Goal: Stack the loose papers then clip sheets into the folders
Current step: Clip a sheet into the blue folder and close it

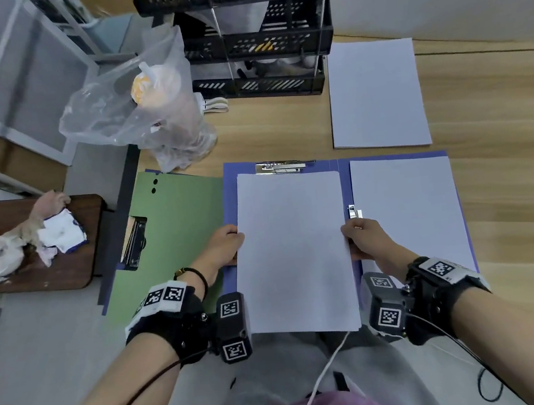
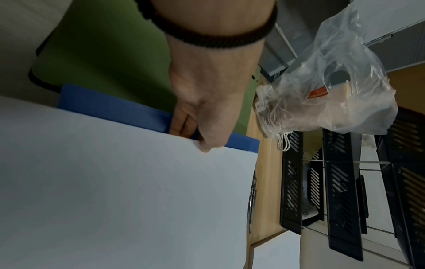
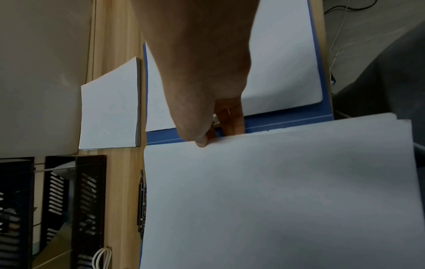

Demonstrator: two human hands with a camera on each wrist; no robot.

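A stack of white sheets [image 1: 294, 252] lies over the left half of an open blue folder [image 1: 345, 186], its top edge just below the folder's metal top clip [image 1: 280, 167]. My left hand [image 1: 227, 245] pinches the stack's left edge [image 2: 204, 145], thumb on top and fingers beneath. My right hand [image 1: 359, 238] pinches the right edge [image 3: 202, 142] the same way. More white sheets [image 1: 406, 213] lie on the folder's right half beside a small side clip [image 1: 354, 211]. A green folder [image 1: 168, 227] lies to the left.
Another paper stack [image 1: 376, 93] rests on the wooden desk [image 1: 501, 142] at the back right. Black stacked file trays [image 1: 256, 37] stand at the back. A clear plastic bag with a cup [image 1: 145, 106] sits back left. Crumpled rubbish lies on a brown stool [image 1: 30, 242].
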